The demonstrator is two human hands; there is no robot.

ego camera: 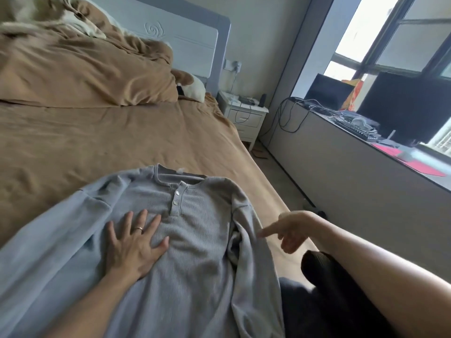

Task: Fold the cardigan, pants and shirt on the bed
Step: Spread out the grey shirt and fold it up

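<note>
Wide bed (122, 142) under a tan sheet, smooth across the middle, lightly creased toward the near end. Close to the right edge at that near end, a grey shirt (195, 240) laid front up, collar toward the headboard, three buttons showing, one sleeve trailing off to the left, the other bunched along the bed's right edge. Left hand (133, 245) flat on the chest of the shirt, fingers straight and spread, gripping nothing, a ring (139, 228) on one finger. Right hand (290, 231) just beside the bunched sleeve, index finger (267, 232) stretched toward it, the other fingers loosely curled, nothing held; hard to tell whether the fingertip touches the cloth. Under the right forearm, at the near right corner, dark cloth (317, 301), partly ribbed, kind of garment unclear. At the far end, a tan duvet (85, 69) heaped in folds against a white and grey headboard (190, 37) with a swirl emblem, a brown and white pillow (192, 87) at the far right corner. Beside that corner, a white nightstand (246, 118) with a drawer and a cable draped over its front; above it, a wall socket (235, 64) with a plug in it. Along the right wall, a long ledge (341, 167) below a big dark-framed window (390, 32), bright outside. On the ledge, two dark monitors (402, 106), a keyboard (358, 129), tangled cables, a red mat (410, 162). Between bed and ledge, a narrow strip of floor (280, 172).
</note>
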